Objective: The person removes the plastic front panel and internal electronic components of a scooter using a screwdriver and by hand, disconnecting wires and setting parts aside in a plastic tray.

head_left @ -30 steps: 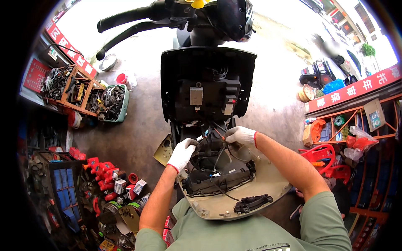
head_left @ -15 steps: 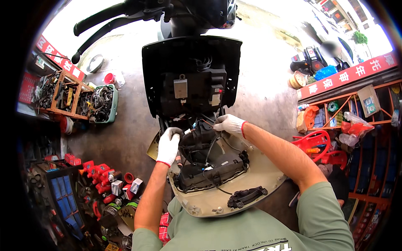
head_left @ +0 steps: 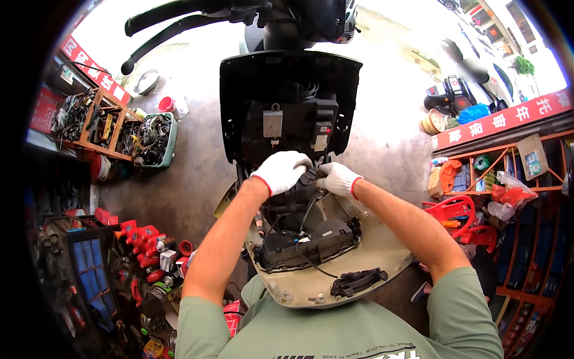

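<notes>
My left hand, in a white knit glove with red cuff, reaches over the wiring below the scooter's black front compartment. Its fingers are bent together, and whatever lies in them is hidden. Close by on the right, my right hand, gloved alike, has thumb and fingers pinched; too little shows to name what they hold. Under both hands lies a beige scooter panel, inner side up. It carries a black lamp housing, a thin black cable and a smaller black part.
The handlebar with its lever juts out at far left. A green bin of cables and a wooden rack stand left. Red boxes and bottles crowd the lower left. At right are a red plastic chair, shelves and a seated person's foot.
My left hand has moved right and up, from the wiring's left side to close beside my right hand. My right hand stays near the same wiring. The view has shifted slightly.
</notes>
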`<state>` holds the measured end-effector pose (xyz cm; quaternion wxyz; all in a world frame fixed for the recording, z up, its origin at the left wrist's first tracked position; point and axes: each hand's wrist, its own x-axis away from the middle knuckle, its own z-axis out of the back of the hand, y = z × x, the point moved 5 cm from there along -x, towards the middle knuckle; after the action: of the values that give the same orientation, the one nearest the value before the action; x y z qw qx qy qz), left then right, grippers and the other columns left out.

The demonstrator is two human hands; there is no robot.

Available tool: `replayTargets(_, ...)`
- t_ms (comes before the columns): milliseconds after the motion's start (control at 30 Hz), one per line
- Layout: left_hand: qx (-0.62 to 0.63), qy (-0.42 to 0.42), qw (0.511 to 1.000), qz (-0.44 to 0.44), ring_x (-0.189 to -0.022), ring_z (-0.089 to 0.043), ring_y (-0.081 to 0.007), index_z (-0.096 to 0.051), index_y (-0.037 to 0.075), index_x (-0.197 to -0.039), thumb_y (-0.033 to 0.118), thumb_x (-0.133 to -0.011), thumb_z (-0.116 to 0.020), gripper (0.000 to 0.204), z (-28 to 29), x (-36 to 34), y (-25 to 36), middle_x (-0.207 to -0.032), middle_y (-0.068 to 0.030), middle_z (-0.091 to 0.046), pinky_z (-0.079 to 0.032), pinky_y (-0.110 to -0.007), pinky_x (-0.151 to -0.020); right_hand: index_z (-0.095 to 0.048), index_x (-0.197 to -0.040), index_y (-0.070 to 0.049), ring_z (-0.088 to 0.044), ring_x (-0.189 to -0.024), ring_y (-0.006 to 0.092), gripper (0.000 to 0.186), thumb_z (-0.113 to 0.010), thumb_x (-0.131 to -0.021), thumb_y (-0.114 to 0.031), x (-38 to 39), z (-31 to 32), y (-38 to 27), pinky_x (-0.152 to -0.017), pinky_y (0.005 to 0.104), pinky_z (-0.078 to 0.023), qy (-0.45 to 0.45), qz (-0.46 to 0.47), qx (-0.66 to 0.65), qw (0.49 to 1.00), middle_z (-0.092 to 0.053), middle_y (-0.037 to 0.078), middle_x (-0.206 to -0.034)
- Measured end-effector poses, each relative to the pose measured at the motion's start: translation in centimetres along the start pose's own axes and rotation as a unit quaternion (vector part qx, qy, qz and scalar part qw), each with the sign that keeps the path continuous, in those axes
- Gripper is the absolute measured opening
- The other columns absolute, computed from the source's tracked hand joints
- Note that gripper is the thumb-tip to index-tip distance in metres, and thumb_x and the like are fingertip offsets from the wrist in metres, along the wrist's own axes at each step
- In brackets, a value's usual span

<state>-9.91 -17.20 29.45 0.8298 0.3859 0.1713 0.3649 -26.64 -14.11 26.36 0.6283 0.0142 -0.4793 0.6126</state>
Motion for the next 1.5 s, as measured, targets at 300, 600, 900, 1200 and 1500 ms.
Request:
replayTargets(300, -0.059, -0.234, 0.97, 0.006, -0.106, -0.063, -0.0359, -0.069, 0.008, -0.117, 0.021, -0.09, -0.056, 0.033, -2.2, -2.1, -0.4, -0.112, -0.0169, -0.069, -0.049, -0.042, -0.094, -0.07, -0.1, 0.0, -0.068, -0.088, 0.0332, 0.032, -0.068, -0.081, -0.026, 0.4, 0.5, -1.1, -0.081, 0.04, -0.052, 0.021, 0.022, 0.078, 0.996, -0.07, 0.021, -0.091)
replayTargets(600, -0.011, -0.254, 0.966, 0.04, -0.1, -0.065, -0.0354, -0.07, 0.007, -0.11, 0.023, -0.09, -0.06, 0.028, -3.8, -2.4, -1.8, -0.105, -0.016, -0.071, -0.05, -0.04, -0.088, -0.069, -0.101, 0.0, -0.067, -0.091, 0.037, 0.032, -0.065, -0.082, -0.026, 0.1, -0.5, -0.6, -0.083, 0.0421, -0.051, 0.021, 0.012, 0.106, 0.994, -0.07, 0.023, -0.094)
replayTargets(900, -0.005, -0.22, 0.974, 0.05, -0.092, -0.067, -0.0318, -0.07, 0.005, -0.105, 0.024, -0.09, -0.061, 0.026, -1.5, -1.4, -2.6, -0.094, -0.0158, -0.072, -0.051, -0.039, -0.084, -0.071, -0.102, 0.0, -0.068, -0.095, 0.0349, 0.034, -0.062, -0.087, -0.029, 0.6, 1.5, 3.1, -0.085, 0.0406, -0.052, 0.044, -0.053, 0.123, 0.99, -0.071, 0.021, -0.095)
replayTargets(1200, 0.148, 0.046, 0.986, 0.066, -0.106, -0.066, -0.025, -0.065, 0.002, -0.119, 0.013, -0.092, -0.056, 0.031, 1.7, 0.7, -2.4, -0.111, -0.0152, -0.07, -0.05, -0.034, -0.094, -0.068, -0.111, 0.003, -0.064, -0.09, 0.02, 0.035, -0.065, -0.086, -0.022, 1.3, -0.9, -0.2, -0.084, 0.0337, -0.05, -0.057, -0.019, -0.068, 0.996, -0.07, 0.012, -0.095)
replayTargets(1500, 0.208, -0.107, 0.933, 0.273, -0.084, -0.063, -0.0167, -0.063, -0.001, -0.118, 0.025, -0.088, -0.061, 0.04, -0.4, 11.9, -6.4, -0.096, -0.0105, -0.07, -0.049, -0.031, -0.085, -0.07, -0.109, -0.002, -0.069, -0.09, 0.0283, 0.032, -0.06, -0.086, -0.021, 0.0, -1.6, 0.5, -0.083, 0.0366, -0.053, -0.054, 0.017, 0.015, 0.998, -0.072, 0.017, -0.095)
